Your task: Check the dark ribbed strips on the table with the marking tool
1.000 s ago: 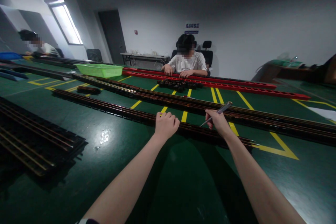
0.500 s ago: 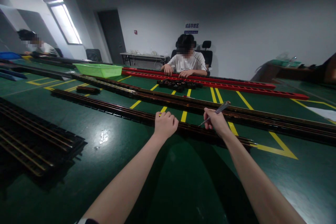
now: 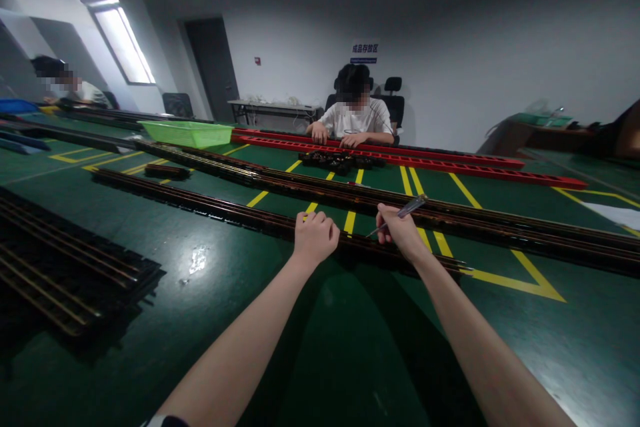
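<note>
The left hand, fingers curled, lies upon the near black strip. The right hand is closed around 1 screwdriver; its tip points down at this same strip, which passes beneath both hands.

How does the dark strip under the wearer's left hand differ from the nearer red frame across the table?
The dark strip carries shiny lengthwise lines; the red frame has crosswise rungs.
The dark strip lies under the left hand; the red frame is by the person opposite.
Both are long and narrow, lying on the green table.
</note>
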A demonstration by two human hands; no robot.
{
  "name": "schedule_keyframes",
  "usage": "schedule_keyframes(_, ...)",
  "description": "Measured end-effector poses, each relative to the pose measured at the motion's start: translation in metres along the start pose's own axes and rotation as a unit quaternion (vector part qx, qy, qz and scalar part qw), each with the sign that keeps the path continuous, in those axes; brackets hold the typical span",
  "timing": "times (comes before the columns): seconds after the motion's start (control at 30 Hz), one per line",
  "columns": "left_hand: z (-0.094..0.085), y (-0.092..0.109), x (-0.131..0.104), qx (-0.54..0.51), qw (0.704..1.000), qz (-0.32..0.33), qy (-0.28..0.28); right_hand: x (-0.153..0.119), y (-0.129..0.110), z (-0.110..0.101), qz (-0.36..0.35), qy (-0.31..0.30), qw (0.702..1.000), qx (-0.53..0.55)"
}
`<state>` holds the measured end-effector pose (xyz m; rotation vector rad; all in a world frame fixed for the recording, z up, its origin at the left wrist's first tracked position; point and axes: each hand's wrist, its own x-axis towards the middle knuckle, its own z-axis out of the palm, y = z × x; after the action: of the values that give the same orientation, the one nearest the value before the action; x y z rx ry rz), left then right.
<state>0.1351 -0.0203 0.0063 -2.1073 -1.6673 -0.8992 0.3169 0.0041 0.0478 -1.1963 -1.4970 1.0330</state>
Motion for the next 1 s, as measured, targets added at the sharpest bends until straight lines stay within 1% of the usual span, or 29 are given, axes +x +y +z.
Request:
schedule_keyframes(0.17, 0.001, 0.001, 0.0, 0.014, 1.0, 0.003, 0.01, -0.002, 0.003, 0.012, -0.033, -0.023, 0.999, 0.012)
schedule_keyframes(0.27, 0.001, 0.002, 0.001, 0.024, 1.0, -0.001, 0.0, -0.002, 0.003, 0.02, -0.036, -0.028, 0.999, 0.018)
schedule_keyframes(0.37, 0.002, 0.002, 0.001, 0.026, 1.0, -0.009, -0.011, -0.002, 0.003, 0.023, -0.037, -0.044, 0.998, 0.019)
schedule_keyframes(0.63, 0.003, 0.002, 0.001, 0.037, 0.999, -0.007, -0.011, 0.003, 0.004, 0.015, -0.022, -0.08, 0.996, 0.022)
schedule_keyframes(0.77, 0.003, 0.002, 0.001, 0.036, 0.999, -0.005, -0.012, 0.003, 0.003, 0.013, -0.01, -0.087, 0.995, 0.036)
schedule_keyframes(0.87, 0.004, 0.001, 0.0, 0.035, 0.999, -0.005, -0.014, 0.002, 0.001, 0.01, -0.014, -0.091, 0.995, 0.041)
schedule_keyframes(1.0, 0.004, 0.0, 0.0, 0.038, 0.999, -0.002, -0.013, 0.002, 0.0, 0.003, -0.009, -0.085, 0.996, 0.036)
